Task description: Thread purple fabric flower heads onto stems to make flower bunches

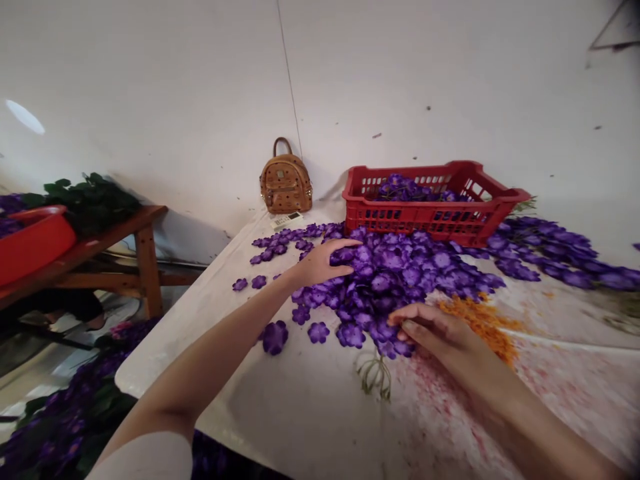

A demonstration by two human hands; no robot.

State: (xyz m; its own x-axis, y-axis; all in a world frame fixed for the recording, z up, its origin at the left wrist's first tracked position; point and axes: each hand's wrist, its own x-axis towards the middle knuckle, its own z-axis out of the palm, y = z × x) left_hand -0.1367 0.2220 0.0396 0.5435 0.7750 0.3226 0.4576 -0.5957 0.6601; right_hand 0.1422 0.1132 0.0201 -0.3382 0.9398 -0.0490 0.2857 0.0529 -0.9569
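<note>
My left hand (pixel 320 263) lies on the far side of the flower heap (pixel 390 280), which sits in the middle of the table (pixel 200 333). Its fingers curve over the purple fabric blooms, and I can't tell whether they're gripping any. My right hand (pixel 430 330) is at the heap's near edge, fingers loosely curled and close together, their tips touching the blooms. I can't tell if they're pinching anything.

A few loose flowers (pixel 260 267) lie apart from the heap, toward the table's left edge, and a single bloom (pixel 275 337) sits just off its near side. A wiry stem cluster (pixel 375 377) pokes out below the heap, just left of my right hand. Orange bits (pixel 480 323) are piled beside that hand, and red stains (pixel 450 400) mark the table's near right area.

Along the far edge, a red crate (pixel 435 203) holds more purple flowers, with long flower strands (pixel 555 253) stretching right of it. A tan backpack (pixel 285 183) leans on the wall near the far left corner, with a remote (pixel 287 221) just in front. Off the left edge stands a wooden bench (pixel 145 260) with a red tub (pixel 33 243) and green leaves (pixel 90 203), and more purple flowers (pixel 65 420) are lower down.
</note>
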